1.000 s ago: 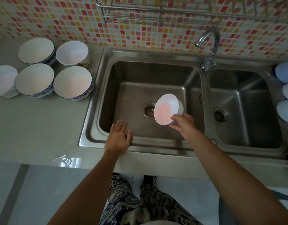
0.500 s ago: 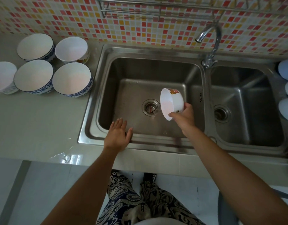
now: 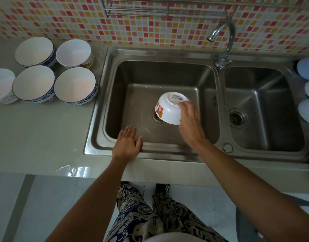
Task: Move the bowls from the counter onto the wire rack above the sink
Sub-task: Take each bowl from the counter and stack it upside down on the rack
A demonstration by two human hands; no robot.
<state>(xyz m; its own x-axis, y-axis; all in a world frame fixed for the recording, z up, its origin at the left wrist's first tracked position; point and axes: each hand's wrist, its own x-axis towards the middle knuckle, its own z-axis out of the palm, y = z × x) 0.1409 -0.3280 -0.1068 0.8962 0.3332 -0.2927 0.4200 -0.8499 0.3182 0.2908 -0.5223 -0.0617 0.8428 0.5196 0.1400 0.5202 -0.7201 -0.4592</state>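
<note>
Gripping upturned bowl (image 3: 169, 109): right hand (image 3: 189, 123)

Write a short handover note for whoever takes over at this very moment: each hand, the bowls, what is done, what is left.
Right hand grips a white bowl upside down over the left sink basin.
Left hand rests flat on the sink's front rim, holding nothing.
Five bowls stand on the counter left of the sink.
Rack: no bowls on the part in view.
Left: rack the held bowl, then the five.
</note>
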